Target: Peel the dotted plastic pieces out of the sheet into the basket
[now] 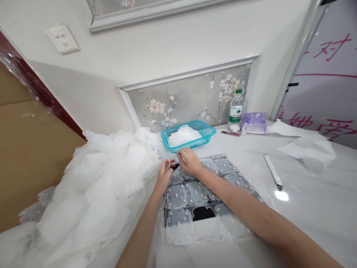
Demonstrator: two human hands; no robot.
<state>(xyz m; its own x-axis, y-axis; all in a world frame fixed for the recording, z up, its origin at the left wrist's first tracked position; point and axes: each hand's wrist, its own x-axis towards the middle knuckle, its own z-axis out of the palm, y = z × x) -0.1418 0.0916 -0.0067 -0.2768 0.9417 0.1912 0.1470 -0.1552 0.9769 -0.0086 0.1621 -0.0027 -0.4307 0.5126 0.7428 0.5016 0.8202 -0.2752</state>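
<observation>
A grey sheet of thin translucent film patches (pixel 195 193) lies on the white table. My left hand (pixel 165 174) is closed in a pinch on one small white film patch at the sheet's far left corner. My right hand (pixel 189 160) rests just beside it, fingers curled down onto the sheet's far edge, pinching the same patch as far as I can see. Directly behind the hands stands a teal plastic basket (pixel 208 131) holding a heap of white patches.
A large pile of white translucent film (pixel 103 186) covers the table's left side. A water bottle (pixel 235 110), a purple tissue pack (pixel 253 123), a red-handled tool (pixel 230 133), a metal ruler (pixel 273 172) and crumpled white paper (pixel 309 147) lie to the right.
</observation>
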